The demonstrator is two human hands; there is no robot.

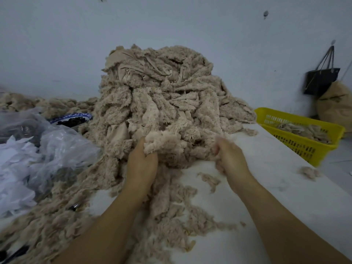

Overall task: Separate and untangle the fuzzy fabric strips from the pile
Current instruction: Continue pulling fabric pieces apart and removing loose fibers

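a white table (pixel 257 187) carries a tall pile (pixel 162 96) of beige fuzzy fabric strips at its far middle. loose strips (pixel 171 206) trail from the pile toward the near edge. one small tuft (pixel 309 172) lies apart at the right. crumpled clear plastic bags (pixel 62 149) and a blue-rimmed bowl (pixel 72 119) sit on the left.

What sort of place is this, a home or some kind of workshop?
Probably a small textile workshop: a tall pile of fuzzy fabric strips covers the white table, a yellow basket holds more pieces, and clear plastic bags lie beside the pile.
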